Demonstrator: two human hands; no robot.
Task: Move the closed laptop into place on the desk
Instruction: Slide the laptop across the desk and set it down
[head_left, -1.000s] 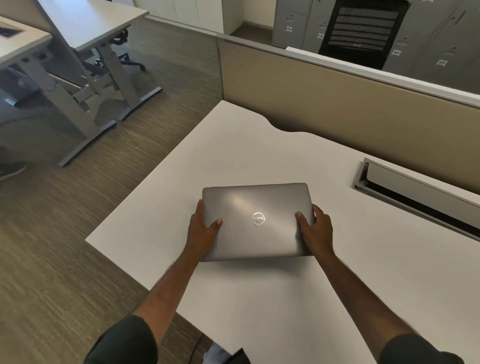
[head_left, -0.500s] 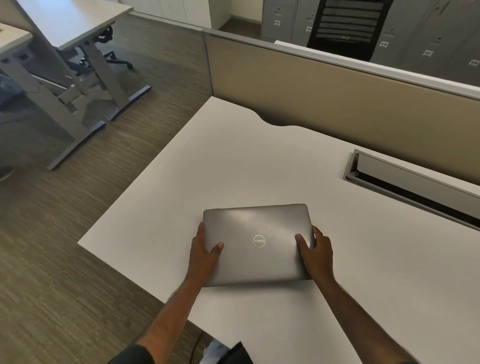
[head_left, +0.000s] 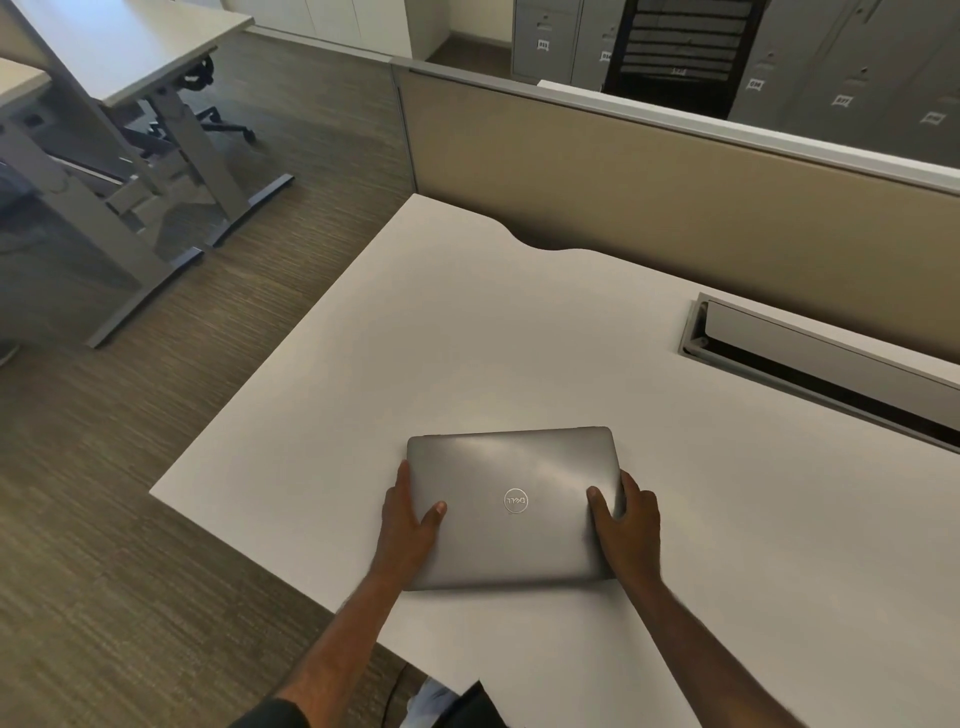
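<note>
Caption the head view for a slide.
Both hands, left and right, grip a closed laptop on the white desk.

Single head-worn wide-angle view, set above the near edge of the desk (head_left: 519, 338), facing forward and steeply down across it toward the partition (head_left: 675, 197) along the far edge. Close range: both forearms enter from the bottom of frame, desk's left edge running diagonally, left far corner in view, floor (head_left: 130, 493) and neighbouring desks (head_left: 130, 47) filling the left side. No second view to overlap with.
</note>
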